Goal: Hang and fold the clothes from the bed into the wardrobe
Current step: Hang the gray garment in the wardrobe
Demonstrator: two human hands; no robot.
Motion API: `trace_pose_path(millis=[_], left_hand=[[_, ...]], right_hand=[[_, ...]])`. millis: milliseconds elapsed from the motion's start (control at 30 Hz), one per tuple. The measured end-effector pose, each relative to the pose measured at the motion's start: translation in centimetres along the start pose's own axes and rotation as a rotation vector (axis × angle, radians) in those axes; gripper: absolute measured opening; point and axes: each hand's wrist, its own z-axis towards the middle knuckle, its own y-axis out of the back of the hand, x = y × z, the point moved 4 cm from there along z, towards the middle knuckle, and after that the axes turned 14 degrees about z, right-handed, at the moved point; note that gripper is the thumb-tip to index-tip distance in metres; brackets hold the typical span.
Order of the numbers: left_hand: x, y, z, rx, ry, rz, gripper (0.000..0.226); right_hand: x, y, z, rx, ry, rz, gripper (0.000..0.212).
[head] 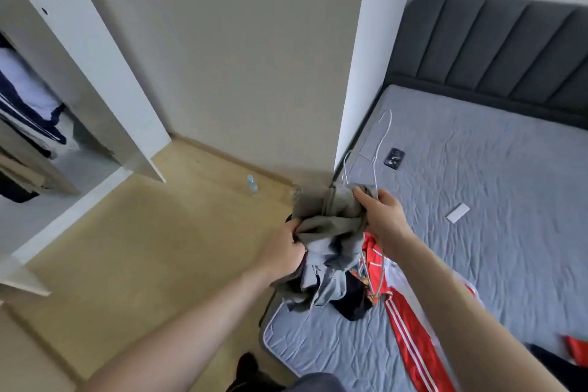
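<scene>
Above the near corner of the bed, both hands hold a bunched grey fabric garment point(331, 232) clear of the mattress. The left hand point(283, 251) grips the left side of the bundle, fingers curled into the cloth. The right hand point(381, 216) grips the upper right side of the bundle, thumb pressed on top; the same hand also holds thin white wire hangers point(378, 143), whose hooks and shoulders rise above the garment and whose lower wire runs down past the wrist. How many hangers are held cannot be told.

Below the held bundle, on the grey quilted mattress point(477, 169), lie a red garment with white side stripes point(410, 337) and a dark navy garment point(353, 302); the two touch, and the red one extends toward the near edge of the frame. A dark smartphone point(394, 158) lies farther up the mattress, near the hanger hooks in the view. A small white rectangular card point(457, 213) lies well apart from it, to the right. A dark grey padded headboard point(496, 51) stands at the far end of the bed.

To the left, the white wardrobe point(95, 51) stands open. Folded white and navy clothes point(28, 105) are stacked on its shelf. A clear plastic bottle point(252, 184) stands on the beige floor point(143, 248) near the wall.
</scene>
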Motion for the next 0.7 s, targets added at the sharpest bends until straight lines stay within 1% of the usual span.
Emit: trace_pose_path(millis=[33, 67, 133, 200, 300, 367, 433, 500, 600, 633, 700], left_hand=[[-0.4, 1.1, 0.2, 0.007, -0.017, -0.041, 0.028], [-1.2, 2.3, 0.3, 0.012, -0.037, -0.091, 0.022], [-3.0, 4.8, 0.6, -0.029, -0.03, -0.193, 0.021], [-4.5, 6.6, 1.1, -0.081, 0.02, -0.331, 0.027], [-6.1, 7.6, 2.1, -0.064, 0.164, -0.546, 0.029], [-6.7, 7.9, 2.7, -0.035, 0.268, -0.677, 0.03], [-7.6, 7.9, 2.9, 0.006, 0.306, -0.76, 0.038], [-8.5, 7.7, 2.9, 0.057, 0.31, -0.821, 0.048], [-10.1, 7.4, 2.7, 0.142, 0.292, -0.928, 0.052], [-10.7, 7.2, 2.7, 0.168, 0.272, -0.964, 0.052], [-11.9, 7.2, 2.2, 0.173, 0.249, -1.006, 0.045]], right_hand=[[0.4, 1.2, 0.1, -0.027, 0.035, -0.105, 0.046], [0.6, 2.5, 0.2, -0.059, 0.064, -0.201, 0.044], [0.6, 4.5, -0.3, -0.106, 0.089, -0.336, 0.047], [-0.3, 5.8, -1.5, -0.128, 0.103, -0.388, 0.051], [-2.4, 6.2, -4.2, -0.134, 0.132, -0.4, 0.052], [-4.0, 5.8, -5.6, -0.072, 0.156, -0.412, 0.053], [-5.5, 5.2, -6.3, 0.053, 0.143, -0.44, 0.056], [-6.2, 4.8, -6.5, 0.137, 0.118, -0.477, 0.06], [-5.6, 3.8, -6.9, 0.183, 0.115, -0.474, 0.066], [-5.6, 3.4, -6.8, 0.184, 0.127, -0.478, 0.069], [-5.5, 2.2, -6.8, 0.198, 0.155, -0.48, 0.075]])
